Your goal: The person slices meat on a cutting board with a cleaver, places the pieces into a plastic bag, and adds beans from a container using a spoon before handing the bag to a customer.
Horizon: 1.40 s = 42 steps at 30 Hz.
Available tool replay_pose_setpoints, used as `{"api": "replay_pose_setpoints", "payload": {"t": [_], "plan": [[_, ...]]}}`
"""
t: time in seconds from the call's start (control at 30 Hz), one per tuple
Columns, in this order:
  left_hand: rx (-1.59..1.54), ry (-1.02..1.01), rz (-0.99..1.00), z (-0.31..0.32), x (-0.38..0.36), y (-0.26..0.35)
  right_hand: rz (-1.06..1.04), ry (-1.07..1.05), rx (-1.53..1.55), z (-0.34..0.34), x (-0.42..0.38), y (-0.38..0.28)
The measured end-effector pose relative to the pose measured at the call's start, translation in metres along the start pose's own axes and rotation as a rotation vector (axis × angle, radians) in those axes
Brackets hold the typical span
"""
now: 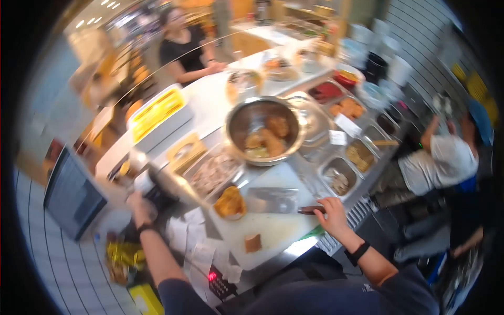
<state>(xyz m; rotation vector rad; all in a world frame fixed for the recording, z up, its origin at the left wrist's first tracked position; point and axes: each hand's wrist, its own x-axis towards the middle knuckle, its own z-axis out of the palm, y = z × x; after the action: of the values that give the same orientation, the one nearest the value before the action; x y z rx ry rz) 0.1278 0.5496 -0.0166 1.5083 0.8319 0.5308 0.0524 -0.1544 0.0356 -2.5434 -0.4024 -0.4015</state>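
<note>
On the cutting board [281, 226] a wide-bladed cleaver [273, 200] lies flat, its dark handle pointing right. My right hand [333, 215] is at the handle's end, fingers and thumb loosely closed around it. Far to the left, my left hand [137, 203] reaches beside a dark box-shaped device [160, 191] with something white at its top. Blur hides its fingers and whatever they may hold. A small brown piece of food [252, 243] lies on the board, and a bowl of orange-brown food [230, 202] sits at its left edge.
A large steel bowl [231, 137] holding browned pieces stands behind the board. Metal food trays [358, 181] line the right, and a tray of pale shredded food [214, 170] is left. Paper slips [191, 228] and a monitor [73, 191] are nearby. People stand across the counter and at right.
</note>
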Motion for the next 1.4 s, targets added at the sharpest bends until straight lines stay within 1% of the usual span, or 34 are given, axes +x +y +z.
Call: {"api": "replay_pose_setpoints", "payload": {"t": [0.03,0.1,0.2,0.23,0.3,0.43,0.47,0.5,0.57,0.6,0.67,0.7,0.73,0.77,0.8,0.87,0.9,0.97,1.0,1.03,1.07,1.13,1.17,1.2,1.27,1.3,1.37,1.4], "plan": [[-0.044,0.013,-0.035,-0.013,0.03,-0.021,0.002,0.004,-0.003,-0.002,-0.001,0.002],[0.484,0.082,0.187,-0.016,0.046,-0.02,-0.009,0.012,0.011,-0.002,-0.004,0.007],[0.87,0.051,0.272,-0.023,0.062,-0.011,0.011,0.001,0.045,-0.001,-0.009,0.012],[0.941,0.062,0.287,-0.026,0.059,-0.013,0.022,-0.017,0.04,0.0,-0.011,0.014],[0.855,0.088,0.307,-0.018,0.051,-0.011,0.051,-0.032,0.047,-0.003,-0.014,0.017],[0.548,0.134,0.368,0.003,0.019,-0.002,0.05,-0.048,0.082,-0.009,-0.019,0.028],[0.499,0.149,0.375,0.011,0.002,0.005,0.043,-0.059,0.101,-0.012,-0.018,0.03],[0.454,0.236,0.358,0.03,-0.04,0.027,0.033,-0.07,0.122,-0.014,-0.017,0.031],[0.419,0.073,0.445,0.052,-0.092,0.036,0.022,-0.116,0.207,-0.018,-0.012,0.029],[0.403,-0.009,0.491,0.065,-0.12,0.041,-0.022,-0.128,0.286,-0.016,-0.007,0.029],[0.209,-0.394,0.462,0.118,-0.22,0.058,-0.108,-0.158,0.447,-0.011,0.002,0.025],[0.131,-0.488,0.562,0.157,-0.28,0.065,-0.046,-0.234,0.543,-0.012,0.006,0.019],[0.106,-0.522,0.523,0.183,-0.326,0.061,0.016,-0.31,0.636,-0.015,0.012,0.011],[0.233,-0.659,0.508,0.203,-0.361,0.062,0.079,-0.384,0.728,-0.017,0.018,0.008],[0.359,-0.796,0.489,0.219,-0.39,0.063,0.059,-0.425,0.843,-0.018,0.026,0.01],[0.349,-0.93,0.489,0.248,-0.426,0.038,0.023,-0.513,1.073,-0.021,0.036,0.021],[0.381,-0.917,0.442,0.26,-0.446,0.036,0.161,-0.545,1.38,-0.015,0.032,0.03],[0.437,-0.885,0.356,0.286,-0.477,0.035,0.302,-0.657,1.233,-0.013,0.032,0.059],[0.422,-0.878,0.393,0.296,-0.486,0.035,0.37,-0.708,1.153,-0.014,0.033,0.075],[0.407,-0.869,0.427,0.306,-0.495,0.035,0.344,-0.601,1.118,-0.016,0.034,0.091],[0.393,-0.859,0.461,0.315,-0.502,0.035,0.258,-0.522,0.912,-0.013,0.039,0.112],[0.341,-0.801,0.313,0.32,-0.497,0.001,0.424,-0.523,0.667,0.002,0.056,0.16],[0.316,-0.771,0.242,0.323,-0.495,-0.011,0.437,-0.419,0.699,0.002,0.069,0.182],[0.306,-0.753,0.215,0.326,-0.5,-0.008,0.452,-0.316,0.734,0.004,0.083,0.203],[0.288,-0.718,0.162,0.329,-0.514,0.014,0.472,-0.233,0.607,0.04,0.111,0.263],[0.31,-0.654,0.124,0.335,-0.525,0.029,0.452,-0.17,0.512,0.035,0.126,0.275],[0.281,-0.61,0.046,0.334,-0.534,0.033,0.41,-0.048,0.321,0.027,0.149,0.289],[0.266,-0.588,0.006,0.331,-0.537,0.031,0.452,-0.068,0.332,0.033,0.152,0.292]]}}
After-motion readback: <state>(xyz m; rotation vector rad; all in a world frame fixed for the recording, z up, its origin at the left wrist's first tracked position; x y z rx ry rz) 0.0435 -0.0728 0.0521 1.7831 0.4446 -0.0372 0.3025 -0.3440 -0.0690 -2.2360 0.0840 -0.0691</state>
